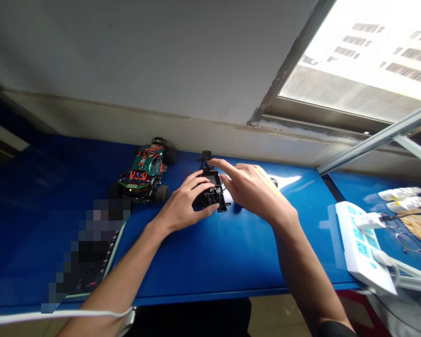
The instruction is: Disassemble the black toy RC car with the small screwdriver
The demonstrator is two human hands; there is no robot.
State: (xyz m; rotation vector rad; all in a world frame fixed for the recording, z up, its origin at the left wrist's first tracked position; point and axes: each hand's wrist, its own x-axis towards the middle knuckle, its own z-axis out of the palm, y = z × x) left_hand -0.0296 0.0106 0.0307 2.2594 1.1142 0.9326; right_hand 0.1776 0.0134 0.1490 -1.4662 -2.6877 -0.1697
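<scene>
A black toy car chassis (214, 178) with a tray-like middle lies on the blue table, its narrow end toward the wall. My left hand (185, 199) grips it from the left, with fingers across the tray and thumb at the near end. My right hand (254, 187) is over its right side. The index finger stretches to the narrow end and the thumb is apart, by the tray edge; the other fingers are curled and partly hidden. A small dark round thing (274, 182) peeks out behind the right hand; its kind is unclear.
A green and orange toy car (145, 166) stands left of the chassis. Nearer me lies a dark, partly blurred flat thing (94, 262). On the right are a white power strip (351, 243) with plugs, glasses (410, 243) and a metal frame (375, 140). A wall (161, 61) bounds the back.
</scene>
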